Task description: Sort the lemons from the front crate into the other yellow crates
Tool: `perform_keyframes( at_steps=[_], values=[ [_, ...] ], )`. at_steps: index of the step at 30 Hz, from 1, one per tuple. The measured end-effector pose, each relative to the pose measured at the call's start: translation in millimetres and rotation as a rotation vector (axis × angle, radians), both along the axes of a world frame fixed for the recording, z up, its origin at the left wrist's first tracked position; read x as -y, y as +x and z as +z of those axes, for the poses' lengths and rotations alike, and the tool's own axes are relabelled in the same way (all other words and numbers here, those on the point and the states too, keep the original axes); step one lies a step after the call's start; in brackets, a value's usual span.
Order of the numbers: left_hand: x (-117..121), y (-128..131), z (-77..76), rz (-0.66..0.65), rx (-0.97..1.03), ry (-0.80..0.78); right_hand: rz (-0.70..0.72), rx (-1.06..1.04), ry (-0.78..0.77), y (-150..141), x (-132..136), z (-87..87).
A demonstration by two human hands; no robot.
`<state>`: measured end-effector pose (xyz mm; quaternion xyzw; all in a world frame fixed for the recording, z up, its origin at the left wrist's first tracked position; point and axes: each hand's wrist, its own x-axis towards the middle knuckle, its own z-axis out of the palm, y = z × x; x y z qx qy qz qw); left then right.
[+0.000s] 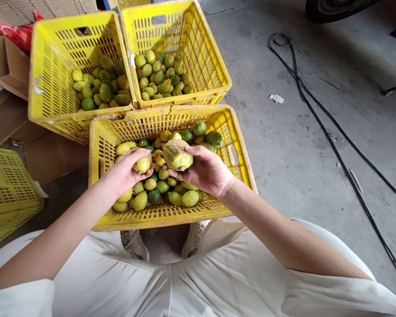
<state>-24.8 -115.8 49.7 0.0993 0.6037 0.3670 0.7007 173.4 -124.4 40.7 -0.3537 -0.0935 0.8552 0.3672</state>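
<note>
Both hands are above a yellow plastic crate [174, 222] that holds many yellow and green lemons [190, 198]. My left hand [127, 171] is closed around a small yellow lemon [142, 164]. In my right hand [207, 169] is a larger, lumpy yellow-green lemon [177, 155] with a brownish patch on top; the thumb lies along its side and the fingers curl beneath it. The two held lemons are side by side, a small gap apart. Part of the fruit in the crate is hidden behind my hands.
Behind stand two more yellow crates, a left one [36, 88] and a right one [214, 57], with green and yellow lemons inside. Cardboard [6, 105] and another yellow crate [9, 189] are at the left. A black cable [330, 136] runs over the concrete floor [257, 145]; a tyre [333, 9] is beyond.
</note>
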Motion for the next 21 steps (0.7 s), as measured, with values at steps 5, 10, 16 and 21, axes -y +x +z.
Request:
perform_keyframes(
  at_steps=[5, 10, 16, 21],
  values=[
    [3, 0, -7.4, 0.078, -0.053, -0.234, -0.01, 0.127, -0.157, -1, -2, -9.8],
    [16, 3, -15.1, 0.027, -0.027, -0.306, -0.091, 0.197, -0.306, -10, -7, -11.7],
    [35, 12, -30.2, -0.047, 0.0, -0.351, -0.102, -0.009, -0.158, -50, -35, 2.8],
    [36, 14, -34.7, -0.06, 0.043, -0.353, -0.12, -0.176, 0.296, -63, -51, 36.3]
  ],
)
